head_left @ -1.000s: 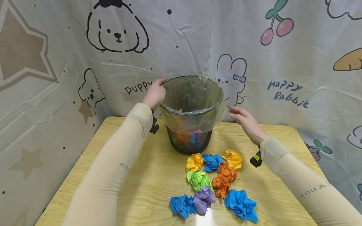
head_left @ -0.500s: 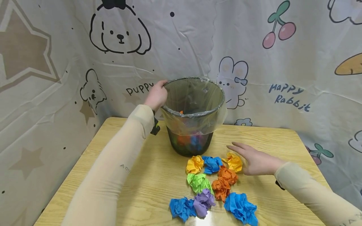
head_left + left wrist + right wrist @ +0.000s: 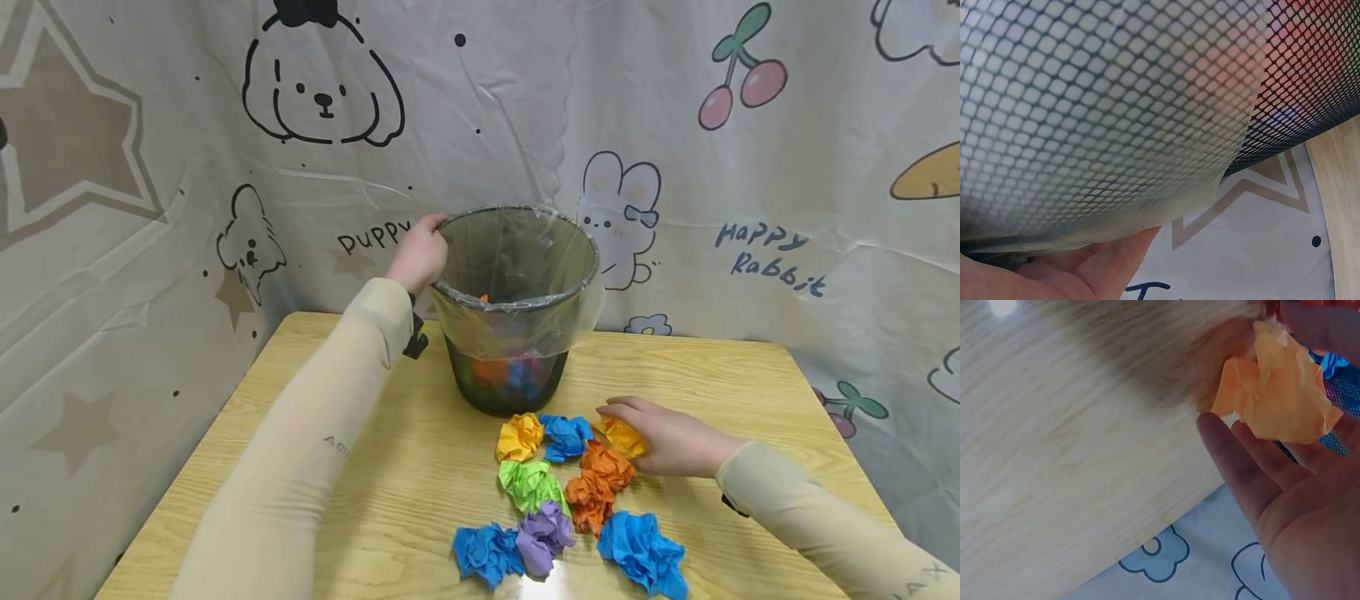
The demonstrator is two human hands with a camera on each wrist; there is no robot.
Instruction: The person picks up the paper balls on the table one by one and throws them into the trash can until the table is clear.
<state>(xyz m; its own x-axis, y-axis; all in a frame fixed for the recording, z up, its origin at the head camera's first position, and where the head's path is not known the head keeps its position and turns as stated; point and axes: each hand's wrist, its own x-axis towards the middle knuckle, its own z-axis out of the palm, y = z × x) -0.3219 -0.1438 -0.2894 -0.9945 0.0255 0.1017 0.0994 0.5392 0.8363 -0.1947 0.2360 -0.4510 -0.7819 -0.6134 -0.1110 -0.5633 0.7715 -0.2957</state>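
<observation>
My left hand (image 3: 420,254) grips the rim of a black mesh wastebasket (image 3: 510,304) at its left side. A clear plastic liner folds over that rim, and colored crumpled paper shows through the mesh. In the left wrist view, part of the left hand (image 3: 1085,269) shows beneath the liner edge. My right hand (image 3: 678,437) curls around a yellow crumpled paper ball (image 3: 622,435), partly covered by the fingers. In the right wrist view the paper ball (image 3: 1285,387) sits between thumb and fingers, close above the wood table.
On the wood table (image 3: 390,492), before the basket, lie another yellow paper ball (image 3: 519,437), a green one (image 3: 530,485), a purple one (image 3: 543,537), two orange ones (image 3: 590,498) and several blue ones (image 3: 642,552). A printed curtain (image 3: 502,108) hangs behind the table.
My right hand has come down from beside the basket to the yellow paper ball at the right and closed around it. The left hand has stayed on the basket rim.
</observation>
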